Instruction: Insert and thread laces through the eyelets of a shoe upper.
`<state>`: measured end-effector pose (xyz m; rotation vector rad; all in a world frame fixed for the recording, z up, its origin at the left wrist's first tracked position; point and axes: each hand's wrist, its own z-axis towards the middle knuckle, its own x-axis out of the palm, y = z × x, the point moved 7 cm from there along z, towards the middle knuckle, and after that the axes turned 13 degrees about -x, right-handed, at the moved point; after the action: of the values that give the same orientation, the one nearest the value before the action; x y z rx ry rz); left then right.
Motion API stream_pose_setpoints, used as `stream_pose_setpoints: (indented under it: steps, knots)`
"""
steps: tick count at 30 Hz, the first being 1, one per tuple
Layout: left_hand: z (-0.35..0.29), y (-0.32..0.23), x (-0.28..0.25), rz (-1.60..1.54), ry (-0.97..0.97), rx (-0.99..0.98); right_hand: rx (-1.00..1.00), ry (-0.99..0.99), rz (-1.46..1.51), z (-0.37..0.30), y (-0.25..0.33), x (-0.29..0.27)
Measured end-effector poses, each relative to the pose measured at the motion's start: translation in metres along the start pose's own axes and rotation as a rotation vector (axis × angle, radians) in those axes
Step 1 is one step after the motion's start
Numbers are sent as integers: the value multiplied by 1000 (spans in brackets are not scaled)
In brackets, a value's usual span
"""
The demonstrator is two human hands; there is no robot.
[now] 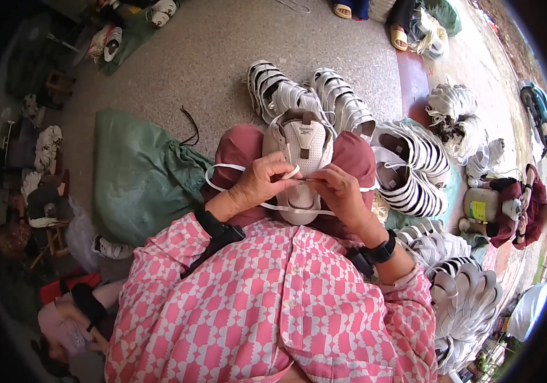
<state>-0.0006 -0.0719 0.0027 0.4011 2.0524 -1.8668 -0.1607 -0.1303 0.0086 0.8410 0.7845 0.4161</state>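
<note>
A beige and white sneaker [305, 142] rests on my lap between my knees, its perforated tongue facing up and its toe toward my body. Over its lacing area, my left hand [262, 184] is closed in a pinch on a white shoelace [227, 166], which loops out to the left of the shoe. Close beside it, my right hand [340, 193] also pinches the lace, thumb and forefinger pressed together. The fingertips of the two hands nearly meet. The fingers partly hide the eyelets and the lace end.
Stacked shoe uppers [343, 102] lie on the floor beyond my knees, and striped rows of more [417, 166] sit at my right. A green sack [139, 179] bulges at my left. Several people sit around, one in dark red [529, 210] at the far right.
</note>
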Motion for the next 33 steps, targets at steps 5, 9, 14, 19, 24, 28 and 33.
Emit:
stream_pose_setpoints:
  steps: [5,9,14,19,24,28,33]
  knots:
    - [0,-3,-4,13,-2,30,-17,50,-107,2,-4,-9]
    - [0,-2,-3,7,-1,0,-29,61,-178,8,5,-1]
    - [0,-1,-2,33,-37,33,-88,60,-266,11,12,1]
    - [0,-6,-3,21,-40,28,-107,73,-222,10,13,2]
    - [-1,-2,-3,10,-54,-11,-95,87,-144,11,11,1]
    - [-1,-3,-3,7,-53,28,-117,119,-225,14,12,4]
    - [0,4,-1,12,-98,77,-151,187,-321,24,21,11]
